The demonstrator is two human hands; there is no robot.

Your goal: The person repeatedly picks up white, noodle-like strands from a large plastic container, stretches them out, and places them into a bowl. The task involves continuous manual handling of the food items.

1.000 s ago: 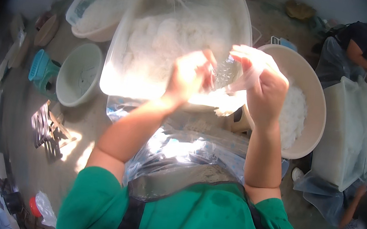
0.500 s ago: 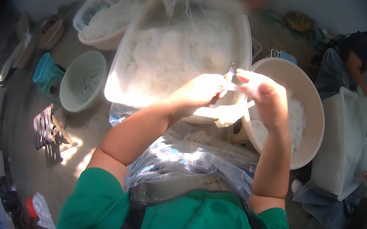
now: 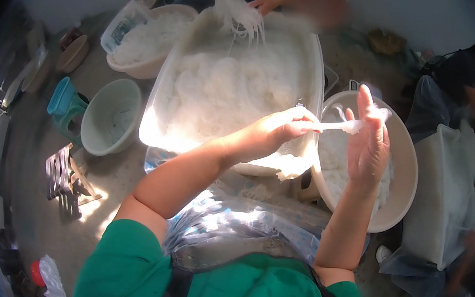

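Left hand [image 3: 280,131] pinching white noodle strand [image 3: 339,125], right hand [image 3: 369,145] open against it, strand's end blurred

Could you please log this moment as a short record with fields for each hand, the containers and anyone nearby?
Left hand: left hand pinches one end of a white noodle bundle.
Right hand: right hand open, fingers up, noodle bundle lying across its fingers.
Under the hands: rectangular tub of white noodles; round beige basin holding some noodles.
Other containers: empty pale green basin; second round basin of noodles.
Nearby: another person's hand lifting noodle strands over the tub.
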